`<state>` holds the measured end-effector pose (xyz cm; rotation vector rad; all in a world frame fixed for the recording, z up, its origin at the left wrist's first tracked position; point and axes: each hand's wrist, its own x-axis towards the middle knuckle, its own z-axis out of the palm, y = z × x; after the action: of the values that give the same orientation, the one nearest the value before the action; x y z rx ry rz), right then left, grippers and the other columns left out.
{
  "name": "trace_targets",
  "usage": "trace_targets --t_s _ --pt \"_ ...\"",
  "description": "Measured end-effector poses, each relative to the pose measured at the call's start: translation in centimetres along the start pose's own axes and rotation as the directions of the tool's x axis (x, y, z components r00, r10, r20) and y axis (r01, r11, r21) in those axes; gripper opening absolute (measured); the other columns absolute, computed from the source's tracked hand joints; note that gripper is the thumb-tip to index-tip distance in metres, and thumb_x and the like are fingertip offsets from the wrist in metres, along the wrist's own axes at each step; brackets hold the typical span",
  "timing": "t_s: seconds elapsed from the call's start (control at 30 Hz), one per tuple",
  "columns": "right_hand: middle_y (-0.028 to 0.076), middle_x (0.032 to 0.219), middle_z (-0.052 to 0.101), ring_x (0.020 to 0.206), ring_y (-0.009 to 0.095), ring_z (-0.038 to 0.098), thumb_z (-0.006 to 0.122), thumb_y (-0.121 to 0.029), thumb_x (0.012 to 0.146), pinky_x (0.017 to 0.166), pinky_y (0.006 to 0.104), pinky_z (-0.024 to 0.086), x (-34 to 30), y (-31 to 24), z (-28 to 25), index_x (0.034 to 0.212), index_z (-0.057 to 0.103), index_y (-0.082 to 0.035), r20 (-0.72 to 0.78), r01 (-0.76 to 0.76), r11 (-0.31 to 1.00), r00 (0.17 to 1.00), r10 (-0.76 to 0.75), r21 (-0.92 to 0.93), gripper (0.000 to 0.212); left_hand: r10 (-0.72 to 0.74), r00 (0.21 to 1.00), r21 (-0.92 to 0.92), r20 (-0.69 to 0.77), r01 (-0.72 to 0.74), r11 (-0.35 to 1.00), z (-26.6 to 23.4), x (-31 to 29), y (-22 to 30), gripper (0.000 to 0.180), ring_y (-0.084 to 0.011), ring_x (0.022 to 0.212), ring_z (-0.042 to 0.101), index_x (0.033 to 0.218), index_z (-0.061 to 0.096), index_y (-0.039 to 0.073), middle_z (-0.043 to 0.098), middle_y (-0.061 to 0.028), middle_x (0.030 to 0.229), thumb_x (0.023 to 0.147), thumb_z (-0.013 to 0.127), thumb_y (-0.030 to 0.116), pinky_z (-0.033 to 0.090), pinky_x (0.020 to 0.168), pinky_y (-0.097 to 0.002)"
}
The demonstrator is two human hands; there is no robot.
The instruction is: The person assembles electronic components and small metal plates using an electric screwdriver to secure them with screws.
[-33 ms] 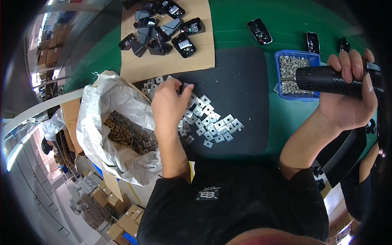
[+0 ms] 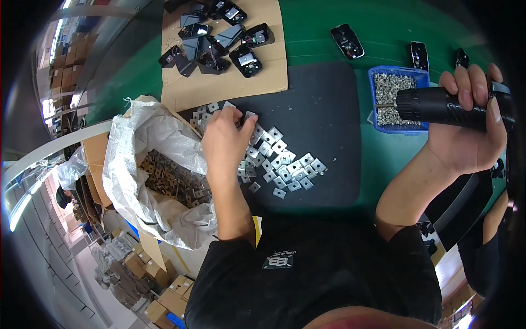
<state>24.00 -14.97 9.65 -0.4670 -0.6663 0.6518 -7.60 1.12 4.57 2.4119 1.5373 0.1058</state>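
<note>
My left hand [image 2: 226, 140] reaches into a loose spread of small square metal plates [image 2: 285, 174], each with a hole in its middle. Its fingers are bent, with a gap between thumb and forefinger, and the thumb tip is at one plate; no plate shows clearly gripped. My right hand [image 2: 466, 137] is wrapped round a black electric screwdriver [image 2: 433, 104], held level with its bit pointing left. The bit tip is over a blue bin [image 2: 400, 131] of small silver screws [image 2: 392, 88].
Left of the plates, a white woven sack [image 2: 129, 181] gapes, full of more metal pieces. Several black housings [image 2: 246, 60] lie on a cardboard sheet [image 2: 263, 82] at the back. Black device shells [image 2: 347, 41] sit on the green table [image 2: 312, 33]. A black mat [image 2: 329, 126] lies under the plates.
My left hand has shifted very slightly left over the plates. The right hand and screwdriver look the same.
</note>
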Motion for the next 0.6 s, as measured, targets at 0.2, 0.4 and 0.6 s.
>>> trace_targets --t_s 0.2,0.4,0.6 --pt "0.005 0.093 0.050 0.084 0.014 0.046 0.058 -0.015 0.087 0.085 0.0334 0.037 -1.0 1.1 2.7 0.135 0.043 0.006 -0.093 0.062 0.998 0.994 -0.061 0.014 0.055 0.038 0.998 -0.068 0.051 -0.035 0.997 0.9 0.0 -1.0 0.029 -0.0354 0.082 0.066 0.090 0.069 0.000 0.067 -0.0165 0.089 0.079 0.081 0.023 0.052 0.073 -0.0425" --pt "0.004 0.093 0.051 0.082 0.012 0.047 0.058 -0.016 0.087 0.084 0.0337 0.037 -0.9 0.3 3.7 0.134 0.044 0.004 -0.037 0.114 0.993 0.993 -0.115 -0.044 0.054 -0.012 1.000 -0.101 0.000 0.012 0.995 2.0 0.5 0.9 0.026 -0.0336 0.076 0.067 0.088 0.064 -0.001 0.068 -0.0162 0.085 0.082 0.079 0.019 0.053 0.070 -0.0405" --pt "0.003 0.093 0.051 0.081 0.012 0.048 0.058 -0.017 0.087 0.083 0.0335 0.038 -1.1 -0.3 3.4 0.135 0.043 0.002 -0.064 0.124 0.991 0.990 -0.128 -0.050 0.053 0.088 0.995 -0.589 -0.044 -0.097 0.803 3.7 2.1 5.0 0.016 -0.0174 0.068 0.070 0.094 0.067 -0.001 0.073 -0.0111 0.078 0.086 0.077 0.008 0.054 0.067 -0.0280"
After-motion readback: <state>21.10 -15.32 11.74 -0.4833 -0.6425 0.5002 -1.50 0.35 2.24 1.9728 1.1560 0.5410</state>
